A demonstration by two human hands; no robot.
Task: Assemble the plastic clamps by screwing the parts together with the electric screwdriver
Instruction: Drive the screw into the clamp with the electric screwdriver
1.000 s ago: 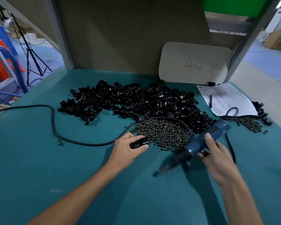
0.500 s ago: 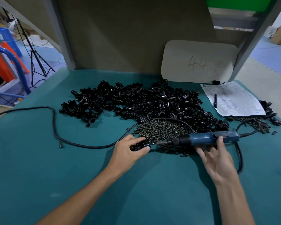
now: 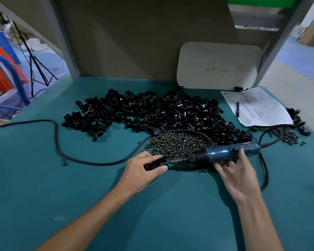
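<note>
My left hand (image 3: 143, 169) pinches a small black plastic clamp (image 3: 155, 164) down on the teal table, just in front of the screw pile (image 3: 178, 144). My right hand (image 3: 237, 173) holds the blue electric screwdriver (image 3: 225, 153) lying level, thumb over its top and fingers under its body. The bit points left and meets a screw at the clamp's right side. A big heap of loose black clamp parts (image 3: 152, 113) lies behind the screws.
The screwdriver's black cable (image 3: 56, 142) loops across the left of the table and curls by my right wrist. A printed sheet with a pen (image 3: 256, 107) and more screws and parts (image 3: 286, 133) lie at the right. A "44" board (image 3: 217, 66) leans on the back wall.
The screwdriver swung from pointing down-left at the table to lying level, its bit now against the clamp. My left hand has kept the clamp in the same spot.
</note>
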